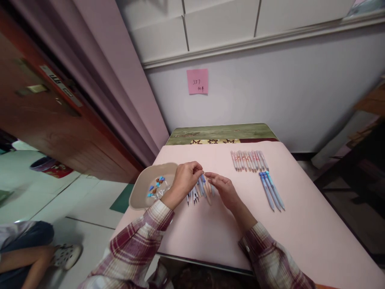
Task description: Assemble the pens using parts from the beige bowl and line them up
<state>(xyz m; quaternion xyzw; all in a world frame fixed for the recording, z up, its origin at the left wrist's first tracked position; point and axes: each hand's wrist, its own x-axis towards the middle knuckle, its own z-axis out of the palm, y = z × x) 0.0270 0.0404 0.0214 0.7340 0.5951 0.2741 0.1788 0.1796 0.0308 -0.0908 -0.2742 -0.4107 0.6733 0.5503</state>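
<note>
Seen from my remote seat through the head camera, a pink-covered table (216, 237) fills the middle of the view. At its left edge sits a beige tray (136, 186). My left hand (187, 177) and right hand (226, 192) meet fingertip to fingertip near the table's middle, fingers bent as if pinching; I cannot tell what, if anything, is between them.

Toward the far right corner lies a row of slender pens (249, 161), side by side, dark tips facing the near edge. I judge these done. Just nearer, toward the right edge, lie 3 blue pens (271, 191), points also toward the near edge; they look whole to me too.

Between and below my hands, loose barrels (207, 193) lie in a bunch, partly hidden. Beside them, under my left hand, are slim white sticks (195, 196) with dark ends. I take these as work left to do.

Smallest are the blue and brown bits (158, 182) and short white pieces (158, 194) scattered inside the tray, apparently unused.
</note>
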